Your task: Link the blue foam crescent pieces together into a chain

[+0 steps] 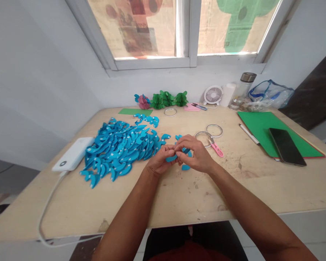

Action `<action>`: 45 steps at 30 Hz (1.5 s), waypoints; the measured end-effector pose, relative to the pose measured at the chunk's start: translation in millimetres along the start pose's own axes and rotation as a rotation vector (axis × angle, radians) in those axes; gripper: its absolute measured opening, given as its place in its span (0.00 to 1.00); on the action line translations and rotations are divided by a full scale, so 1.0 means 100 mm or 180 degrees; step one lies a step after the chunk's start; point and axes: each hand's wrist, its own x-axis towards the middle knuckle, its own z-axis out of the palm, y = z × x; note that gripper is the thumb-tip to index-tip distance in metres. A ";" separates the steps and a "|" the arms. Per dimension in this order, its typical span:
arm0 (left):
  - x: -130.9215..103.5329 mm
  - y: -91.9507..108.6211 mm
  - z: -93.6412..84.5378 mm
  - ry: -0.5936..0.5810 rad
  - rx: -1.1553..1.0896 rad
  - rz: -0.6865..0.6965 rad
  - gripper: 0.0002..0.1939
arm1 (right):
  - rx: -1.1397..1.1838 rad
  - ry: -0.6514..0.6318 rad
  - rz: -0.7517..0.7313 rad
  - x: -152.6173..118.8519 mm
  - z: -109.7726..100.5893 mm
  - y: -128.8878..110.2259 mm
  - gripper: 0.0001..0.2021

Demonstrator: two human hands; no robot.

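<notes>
Both hands meet above the middle of the table, fingertips touching. My left hand [162, 158] is closed on a small blue paper cutout [171, 158], part of which shows below the fingers. My right hand [194, 152] pinches at the same piece with thumb and forefinger; the pinch point itself is hidden. Under and behind the right hand lie a few more blue cutouts [186, 167]. To the left spreads a large heap of curved blue paper cutouts [122, 145] with small white squares on them. Pink-handled thread snips [216, 148] rest right of my right hand, against a tape roll [203, 139].
Another tape roll [214, 130] lies behind the snips. A white power bank [73, 154] with a cable stands at left. Green sheets [260, 127] carry a black phone [287, 146] at right. Green paper figures [167, 99], a small fan [213, 95] and a bottle [241, 90] line the wall.
</notes>
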 end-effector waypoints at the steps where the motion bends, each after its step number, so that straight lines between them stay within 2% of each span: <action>1: 0.00 0.00 0.00 -0.0002 -0.0003 -0.0004 0.10 | 0.0004 0.0008 0.0018 0.00 0.00 0.00 0.06; 10: 0.03 -0.01 -0.04 -0.0179 0.0154 0.0073 0.10 | -0.0022 0.0023 0.0125 -0.01 0.01 0.04 0.04; 20: 0.03 0.02 -0.01 -0.0128 0.0210 -0.0041 0.07 | -0.0218 -0.0059 0.0052 -0.01 0.02 0.07 0.05; 28: 0.02 0.01 -0.01 -0.0118 0.0275 -0.0077 0.08 | -0.0424 0.0013 0.0008 -0.01 0.04 0.05 0.06; 35: 0.04 -0.04 -0.05 -0.0127 0.0279 -0.0110 0.09 | -0.0400 0.0014 -0.0011 0.00 0.03 0.02 0.07; 45: 0.03 -0.01 -0.01 -0.0170 0.0137 -0.0022 0.12 | -0.0345 -0.0018 -0.0021 0.00 0.02 0.07 0.08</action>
